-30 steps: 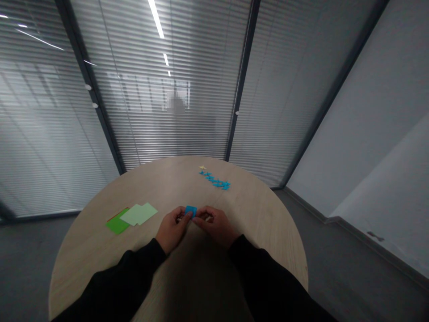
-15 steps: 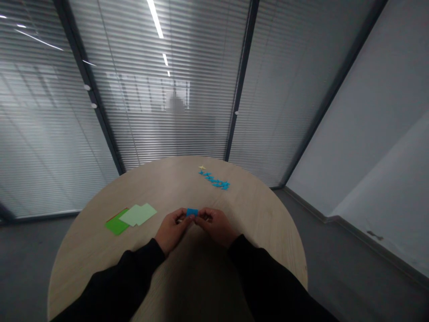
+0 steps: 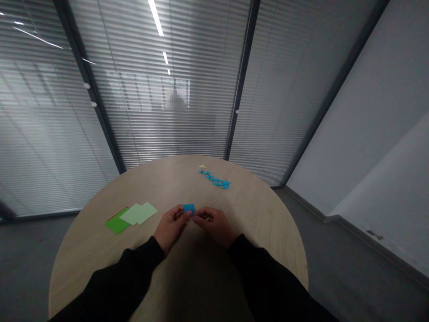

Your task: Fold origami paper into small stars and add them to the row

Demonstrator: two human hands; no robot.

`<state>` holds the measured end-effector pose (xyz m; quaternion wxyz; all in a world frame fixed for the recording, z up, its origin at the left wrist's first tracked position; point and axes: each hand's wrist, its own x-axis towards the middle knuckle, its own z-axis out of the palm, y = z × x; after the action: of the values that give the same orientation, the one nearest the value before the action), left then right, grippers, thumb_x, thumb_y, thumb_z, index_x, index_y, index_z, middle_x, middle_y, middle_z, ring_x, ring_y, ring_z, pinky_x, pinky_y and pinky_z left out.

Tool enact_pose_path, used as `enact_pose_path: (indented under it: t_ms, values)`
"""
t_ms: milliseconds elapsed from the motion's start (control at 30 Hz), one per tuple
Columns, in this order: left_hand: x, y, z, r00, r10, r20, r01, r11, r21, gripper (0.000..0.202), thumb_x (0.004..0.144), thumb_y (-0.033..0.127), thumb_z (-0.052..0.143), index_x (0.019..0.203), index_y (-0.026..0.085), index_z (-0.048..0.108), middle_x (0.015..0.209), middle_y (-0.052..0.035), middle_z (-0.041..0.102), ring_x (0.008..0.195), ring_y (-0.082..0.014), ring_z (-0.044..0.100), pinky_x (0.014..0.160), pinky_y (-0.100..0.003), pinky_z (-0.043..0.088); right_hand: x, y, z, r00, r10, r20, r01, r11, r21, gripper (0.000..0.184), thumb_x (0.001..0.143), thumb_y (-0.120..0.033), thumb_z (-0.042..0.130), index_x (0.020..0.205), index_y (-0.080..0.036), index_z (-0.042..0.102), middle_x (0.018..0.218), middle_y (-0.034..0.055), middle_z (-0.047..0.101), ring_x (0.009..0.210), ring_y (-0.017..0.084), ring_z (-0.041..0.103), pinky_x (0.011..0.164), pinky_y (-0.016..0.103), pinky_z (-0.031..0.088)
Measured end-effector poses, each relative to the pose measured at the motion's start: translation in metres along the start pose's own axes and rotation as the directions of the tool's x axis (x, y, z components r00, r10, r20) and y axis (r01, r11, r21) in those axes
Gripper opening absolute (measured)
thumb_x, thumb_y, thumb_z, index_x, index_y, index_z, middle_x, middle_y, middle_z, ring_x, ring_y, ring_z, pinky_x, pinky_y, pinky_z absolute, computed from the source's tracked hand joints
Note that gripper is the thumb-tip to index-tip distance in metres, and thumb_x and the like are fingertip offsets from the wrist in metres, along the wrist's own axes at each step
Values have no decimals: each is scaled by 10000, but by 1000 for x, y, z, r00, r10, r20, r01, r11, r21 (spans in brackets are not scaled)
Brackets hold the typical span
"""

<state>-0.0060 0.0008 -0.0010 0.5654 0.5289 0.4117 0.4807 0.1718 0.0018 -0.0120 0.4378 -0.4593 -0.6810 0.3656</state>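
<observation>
Clearly, from the head view, the small blue paper (image 3: 189,208) is held up over the near middle of the round table (image 3: 268,232), between the two hands. Its far edge runs nearly left to right, and its right edge slants a little rightward toward the near side. The thumb hides part of the near edge, so I cannot tell which way the long axis lies; the part that shows looks about as wide as it is deep.

The left hand (image 3: 170,229) pinches the paper at its left and near side, thumb on top, the other fingers curled behind. The right hand (image 3: 217,226) has its thumb and forefinger drawn close together at the paper's near right corner; whether they grip it, I cannot tell.

Left of the hands lie two pale green sheets (image 3: 138,213), overlapping each other and a brighter green sheet (image 3: 116,223) with a reddish strip (image 3: 117,213) along its far edge. Toward the far side, a slanting row of blue folded pieces (image 3: 216,180) runs from far left to near right, with a yellow piece (image 3: 202,167) just beyond its far end.
</observation>
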Motion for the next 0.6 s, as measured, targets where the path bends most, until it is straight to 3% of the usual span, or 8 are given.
enact_pose_path:
  t_ms: [233, 433, 600]
  values:
    - [0, 1, -1, 999, 35, 34, -39, 991, 132, 368, 755, 498, 756, 894, 159, 719, 798, -42, 716, 663, -156, 589, 620, -258, 424, 0, 1, -1, 997, -55, -48, 56, 998, 13, 168, 841, -329, 667, 786, -171, 649, 690, -14, 618, 584, 107, 514, 560, 223, 406]
    - [1, 0, -6, 997, 73, 2, -71, 968, 240, 352, 759, 505, 738, 813, 158, 723, 734, -43, 716, 647, -168, 591, 591, -260, 423, -1, 0, -1, 997, -72, 10, 72, 997, -10, 156, 844, -322, 669, 823, -173, 631, 709, -22, 594, 580, 96, 485, 546, 210, 387]
    - [4, -2, -7, 996, 84, 14, -84, 959, 269, 390, 786, 518, 711, 943, 164, 758, 878, -79, 756, 758, -197, 630, 667, -282, 459, -1, -4, -1, 996, -90, 12, 90, 996, -15, 183, 875, -345, 635, 857, -164, 656, 717, -10, 609, 598, 103, 503, 553, 214, 382]
